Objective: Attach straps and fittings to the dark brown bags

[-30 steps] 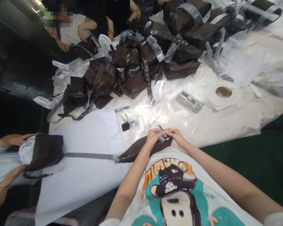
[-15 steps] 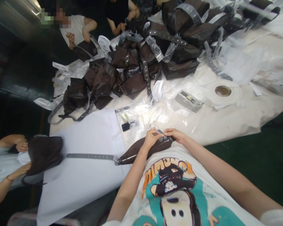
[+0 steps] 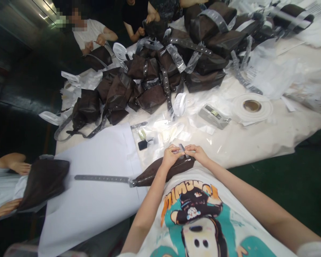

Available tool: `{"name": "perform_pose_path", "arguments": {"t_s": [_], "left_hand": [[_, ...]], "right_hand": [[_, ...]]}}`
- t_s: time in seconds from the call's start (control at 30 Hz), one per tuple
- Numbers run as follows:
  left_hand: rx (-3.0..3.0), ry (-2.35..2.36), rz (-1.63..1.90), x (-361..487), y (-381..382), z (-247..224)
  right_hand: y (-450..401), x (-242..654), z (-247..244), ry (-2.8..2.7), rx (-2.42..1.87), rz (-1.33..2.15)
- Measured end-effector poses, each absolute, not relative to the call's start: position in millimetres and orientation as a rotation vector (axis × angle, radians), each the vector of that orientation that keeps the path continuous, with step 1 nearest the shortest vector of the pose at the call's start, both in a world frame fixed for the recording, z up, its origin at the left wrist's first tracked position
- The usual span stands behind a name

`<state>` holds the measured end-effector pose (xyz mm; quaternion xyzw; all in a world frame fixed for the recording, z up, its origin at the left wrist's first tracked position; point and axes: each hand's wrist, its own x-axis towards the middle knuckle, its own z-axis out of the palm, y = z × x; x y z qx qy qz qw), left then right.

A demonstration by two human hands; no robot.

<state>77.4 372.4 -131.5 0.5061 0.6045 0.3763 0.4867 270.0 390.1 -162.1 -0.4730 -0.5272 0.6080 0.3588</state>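
A dark brown bag (image 3: 149,172) lies against my body at the table's front edge, its strap (image 3: 101,178) stretched out to the left. My left hand (image 3: 172,156) is closed in a pinch at the bag's right part. Close beside it, the fingers of my right hand (image 3: 196,153) are pinched together too. Between the fingertips a small strip of greyish clear plastic film (image 3: 182,147) sticks up, and both hands seem to grip it. What lies under the fingers is hidden.
Several brown bags (image 3: 149,98) are heaped across the table. A tape dispenser (image 3: 214,116), a white roll (image 3: 253,106) and a small white fan (image 3: 179,104) stand beyond my hands. At left a co-worker's hands hold another bag (image 3: 46,180) beside a white sheet (image 3: 96,203).
My right hand has moved slightly left, closer to my left hand, and the plastic strip now stands up between them. The co-worker's bag at left has shifted left and down.
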Motion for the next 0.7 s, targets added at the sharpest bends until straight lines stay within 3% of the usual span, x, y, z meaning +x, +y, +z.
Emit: {"name": "perform_pose_path", "arguments": {"t_s": [0.37, 0.6, 0.7], "left_hand": [[1.125, 1.475, 0.91, 64, 367, -133], [0.622, 1.431, 1.188, 51, 355, -119], [0.528, 1.342, 1.267, 52, 354, -110]], "right_hand": [[388, 272, -169, -1.441, -1.243, 1.462], [355, 327, -203, -0.352, -1.679, 1.522], [350, 329, -209, -0.164, -1.609, 1.854]]}}
